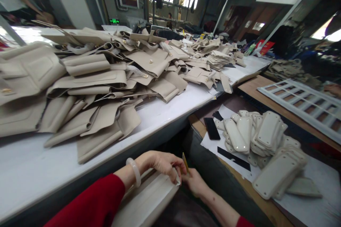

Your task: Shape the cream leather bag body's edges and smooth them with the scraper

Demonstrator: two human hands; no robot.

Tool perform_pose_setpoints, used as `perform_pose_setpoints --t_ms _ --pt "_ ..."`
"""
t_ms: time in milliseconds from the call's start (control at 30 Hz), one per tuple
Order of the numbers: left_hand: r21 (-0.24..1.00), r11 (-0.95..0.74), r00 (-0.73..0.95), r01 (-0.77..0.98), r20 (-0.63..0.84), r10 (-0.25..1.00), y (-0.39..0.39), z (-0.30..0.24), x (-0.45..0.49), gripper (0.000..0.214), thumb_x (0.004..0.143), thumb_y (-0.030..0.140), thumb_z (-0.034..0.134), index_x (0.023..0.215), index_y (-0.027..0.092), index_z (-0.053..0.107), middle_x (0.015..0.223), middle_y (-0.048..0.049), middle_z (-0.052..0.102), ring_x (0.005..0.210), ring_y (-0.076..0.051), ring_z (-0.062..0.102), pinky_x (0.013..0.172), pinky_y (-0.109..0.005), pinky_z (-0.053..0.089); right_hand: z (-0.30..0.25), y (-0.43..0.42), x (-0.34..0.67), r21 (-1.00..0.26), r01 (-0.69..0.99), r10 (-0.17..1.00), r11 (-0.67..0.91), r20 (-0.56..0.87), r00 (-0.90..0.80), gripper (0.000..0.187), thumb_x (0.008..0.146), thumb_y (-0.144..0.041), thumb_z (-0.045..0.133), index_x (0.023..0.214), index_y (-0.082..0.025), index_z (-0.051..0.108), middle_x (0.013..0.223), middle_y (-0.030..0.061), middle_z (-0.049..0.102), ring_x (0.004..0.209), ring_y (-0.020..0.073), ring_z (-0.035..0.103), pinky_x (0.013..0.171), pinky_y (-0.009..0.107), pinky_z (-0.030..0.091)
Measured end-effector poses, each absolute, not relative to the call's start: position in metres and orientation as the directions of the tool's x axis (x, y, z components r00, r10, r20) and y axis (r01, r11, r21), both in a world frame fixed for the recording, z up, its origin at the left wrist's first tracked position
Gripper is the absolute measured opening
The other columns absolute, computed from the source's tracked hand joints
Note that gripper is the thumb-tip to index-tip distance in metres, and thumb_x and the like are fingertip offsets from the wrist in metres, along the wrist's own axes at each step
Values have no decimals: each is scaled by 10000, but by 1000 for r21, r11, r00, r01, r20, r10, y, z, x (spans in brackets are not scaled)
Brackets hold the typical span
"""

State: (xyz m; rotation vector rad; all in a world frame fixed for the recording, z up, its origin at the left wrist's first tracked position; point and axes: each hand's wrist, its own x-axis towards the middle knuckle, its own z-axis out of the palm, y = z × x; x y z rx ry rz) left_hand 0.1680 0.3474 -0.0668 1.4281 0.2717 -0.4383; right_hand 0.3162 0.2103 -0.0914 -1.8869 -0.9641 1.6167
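My left hand (162, 165) is curled over the end of a pale cream leather piece (149, 198) lying in my lap, fingers pinching its edge. My right hand (194, 181) sits just right of it and pinches a thin yellow-tipped tool (185, 162) that points up between the two hands. Red sleeves cover both forearms, and a pale bangle (134, 171) circles my left wrist.
A big heap of beige leather bag parts (87, 88) covers the white table (165, 113) ahead. To the right, a wooden bench (255, 90) holds stacked cream oblong pieces (261, 138), a black phone (211, 128), white paper and a white grid rack (303, 104).
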Motion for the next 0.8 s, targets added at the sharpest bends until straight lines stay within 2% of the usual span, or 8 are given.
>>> perform_pose_setpoints --t_ms 67,133,200,267,333,567,700,800 --pt "888 93 889 451 -438 -134 347 -68 169 643 539 286 842 1127 219 592 956 -9 725 916 -232 664 810 -348 522 -74 196 360 -722 283 771 -631 -624 125 416 840 -403 698 1101 -95 600 654 -17 607 481 113 545 447 211 388" --pt "884 104 887 455 -441 -135 346 -69 170 657 539 264 823 1145 220 575 954 -8 725 901 -227 663 788 -339 521 -53 181 390 -685 378 770 -623 -621 144 530 875 -488 624 1229 -111 510 580 -42 578 380 107 496 373 197 332" --pt "881 111 885 460 -446 -135 345 -69 170 668 543 246 794 1168 217 559 947 -8 726 899 -231 666 786 -344 523 -33 170 399 -655 428 729 -623 -685 13 542 924 -574 495 1255 -145 471 583 -37 589 352 110 503 339 179 340" --pt "877 110 882 467 -453 -133 345 -66 170 691 552 247 776 1200 206 541 947 -16 724 906 -239 672 795 -353 528 -20 164 388 -648 405 649 -645 -744 -159 494 945 -594 428 1187 -169 496 612 -20 611 370 111 531 336 167 380" --pt "874 99 877 476 -463 -129 344 -62 170 743 552 272 783 1242 188 522 963 -32 720 925 -248 675 810 -356 529 -14 163 367 -638 363 593 -679 -768 -241 436 942 -570 446 1107 -173 515 608 -14 614 369 105 521 334 164 397" --pt "863 -54 861 502 -505 -61 352 -55 169 913 552 314 825 1385 179 479 1140 -67 654 1050 -289 620 879 -360 499 -29 171 327 -611 311 569 -728 -791 -223 417 936 -552 467 1063 -157 517 571 -4 592 319 62 423 324 125 284" --pt "861 -95 860 499 -506 -69 355 -56 168 938 584 336 810 1433 196 436 1163 -58 647 1063 -279 610 878 -343 502 -36 169 324 -597 283 558 -751 -802 -211 477 932 -599 450 1105 -159 516 554 -2 587 341 89 472 317 135 336" --pt "860 -112 860 498 -506 -68 354 -54 168 974 592 369 801 1459 171 404 1196 -86 637 1089 -297 600 914 -369 490 -36 169 321 -603 269 565 -751 -798 -211 480 940 -595 438 1126 -160 519 541 -4 585 354 99 494 308 144 378"
